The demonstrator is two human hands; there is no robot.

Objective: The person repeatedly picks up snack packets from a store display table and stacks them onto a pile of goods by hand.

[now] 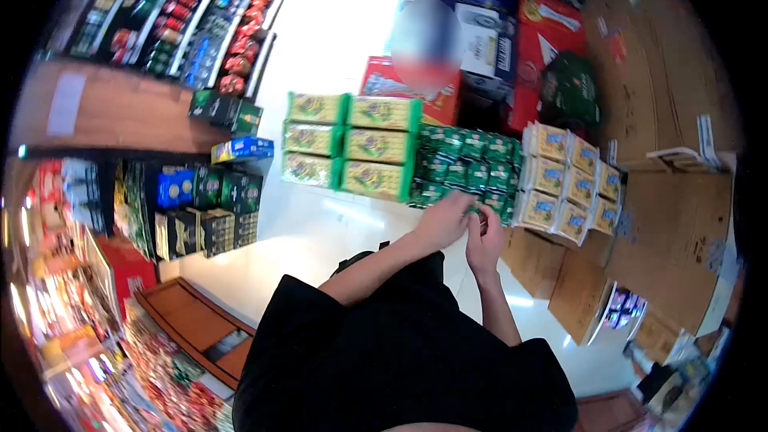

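Note:
My left hand point(445, 221) and my right hand point(485, 242) meet at the near edge of a block of small shiny green packets point(468, 162). Fingers of both are closed, pinching a bit of green wrapper between them; which packet it belongs to is partly hidden. To the left of the block stand rows of larger yellow packs with green ends point(376, 146). White packs with yellow and blue labels point(570, 180) lie in rows on the right, close beside my right hand.
Large cardboard boxes point(676, 224) stand at the right, and red and blue cartons point(552, 24) rise behind the packets. Shelves with bottles and cans point(200, 24) fill the far left. Dark boxes point(210, 228) sit on a left shelf. A brown wooden stand point(188, 316) is at lower left.

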